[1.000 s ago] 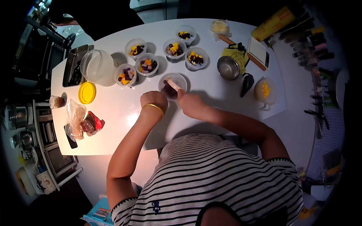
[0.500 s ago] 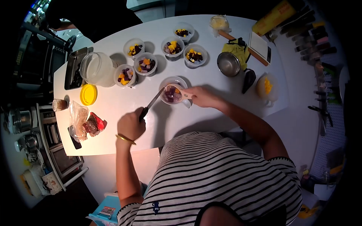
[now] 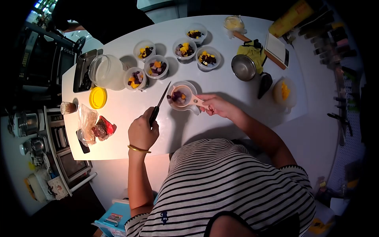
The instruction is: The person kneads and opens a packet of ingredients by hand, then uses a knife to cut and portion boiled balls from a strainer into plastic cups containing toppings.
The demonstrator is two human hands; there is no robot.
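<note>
My left hand (image 3: 143, 129) is closed around the black handle of a knife (image 3: 162, 95), its blade pointing up and away from me. The tip is beside a see-through plastic bowl (image 3: 193, 86). My right hand (image 3: 216, 106) grips a pale pink scoop (image 3: 198, 102) by its handle, holding the scoop's round cup over that bowl. Purple, whitish and orange cubes show in the cup and at its left edge. Whether the cup touches the bowl is hidden. Beyond the hands stand several plastic cups, among them a near-left one (image 3: 128, 81) with purple and yellow cubes.
At left are a large jar (image 3: 111, 81), a yellow lid (image 3: 97, 97), a dark tray (image 3: 79, 75) and plastic bags (image 3: 87, 120). A metal bowl (image 3: 243, 68), a scale (image 3: 276, 49) and a tub of yellow pieces (image 3: 284, 94) stand right. Another person (image 3: 102, 17) is across the table.
The knife has moved off the scoop's cup and now points more steeply away from me. My right hand has shifted slightly right, and the scoop is tilted differently. The view has moved a little.
</note>
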